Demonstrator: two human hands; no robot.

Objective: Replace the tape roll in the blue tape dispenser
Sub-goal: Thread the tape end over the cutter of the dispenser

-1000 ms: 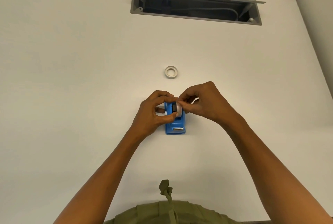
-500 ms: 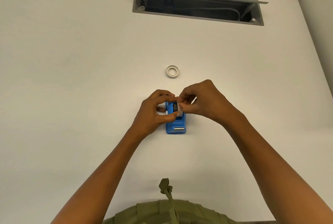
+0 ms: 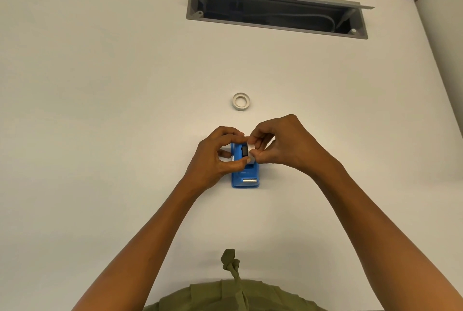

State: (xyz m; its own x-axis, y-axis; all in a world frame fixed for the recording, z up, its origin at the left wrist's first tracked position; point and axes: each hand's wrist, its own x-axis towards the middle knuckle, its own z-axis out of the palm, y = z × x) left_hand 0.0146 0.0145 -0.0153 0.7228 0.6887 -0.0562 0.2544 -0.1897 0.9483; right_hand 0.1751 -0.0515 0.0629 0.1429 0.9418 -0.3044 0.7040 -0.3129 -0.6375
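The blue tape dispenser [image 3: 245, 177] lies flat on the white table [image 3: 100, 135], its metal cutter end toward me. Just above its far end both hands pinch a whitish tape roll [image 3: 251, 153] with a black hub [image 3: 243, 151] beside it. My left hand [image 3: 217, 158] grips from the left, thumb under and fingers over. My right hand [image 3: 280, 144] pinches the roll's right side with thumb and fingertips. Most of the roll is hidden by fingers. A second white tape ring [image 3: 241, 101] lies flat on the table farther away, apart from both hands.
A long open cable slot with a grey frame [image 3: 276, 11] is sunk into the far side of the table. The table's right edge [image 3: 436, 85] runs down the right of the view. My olive-green garment [image 3: 233, 293] shows at the bottom.
Both hands have stayed over the dispenser's far end; the fingers have only shifted slightly on the roll. The dispenser and the far ring have not moved.
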